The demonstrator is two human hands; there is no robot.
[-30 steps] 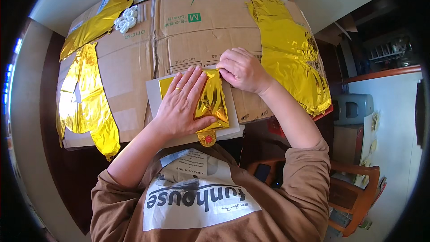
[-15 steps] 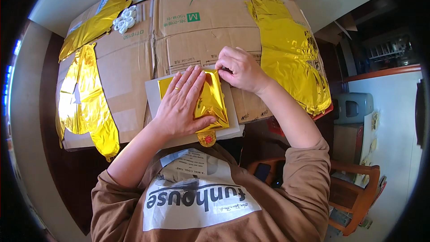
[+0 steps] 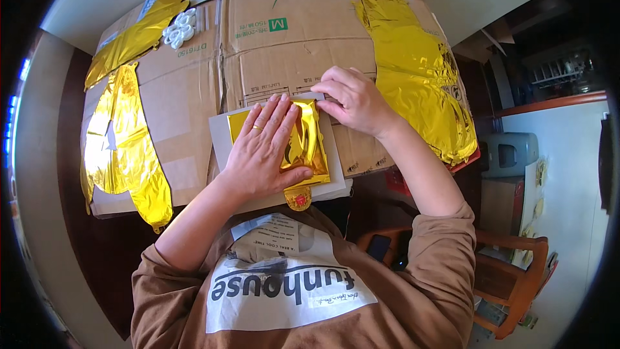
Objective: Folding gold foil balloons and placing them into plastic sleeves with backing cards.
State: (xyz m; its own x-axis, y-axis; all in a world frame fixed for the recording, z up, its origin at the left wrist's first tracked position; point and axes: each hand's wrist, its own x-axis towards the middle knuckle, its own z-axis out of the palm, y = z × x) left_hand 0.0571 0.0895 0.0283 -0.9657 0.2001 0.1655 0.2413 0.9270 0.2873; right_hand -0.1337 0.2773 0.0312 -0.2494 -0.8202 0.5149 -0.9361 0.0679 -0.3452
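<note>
While I watch through the head camera, my left hand (image 3: 261,155) lies flat across the gold foil packet (image 3: 309,145), its fingers straight and close together, pressing from above and gripping nothing, just as they did half a second ago. What differs is my right hand (image 3: 354,100): earlier its fingers were tightly bent at the packet's far right corner, and now they are straighter and look looser, near that same corner. I cannot tell whether thumb and forefinger have any of the edge between them. The foil beside my left hand has changed too, its bright reflections and creases taking another shape.

The packet itself has kept its place, on the pale card (image 3: 220,134) at the near edge of the cardboard-covered tabletop (image 3: 297,52), with a round gold tab (image 3: 298,199) bearing a red mark showing at its near side. To the right lies a large sheet of gold foil (image 3: 413,84); to the left, a gold foil piece (image 3: 119,155) hangs partly past the near edge, near a white bundle (image 3: 179,28)
</note>
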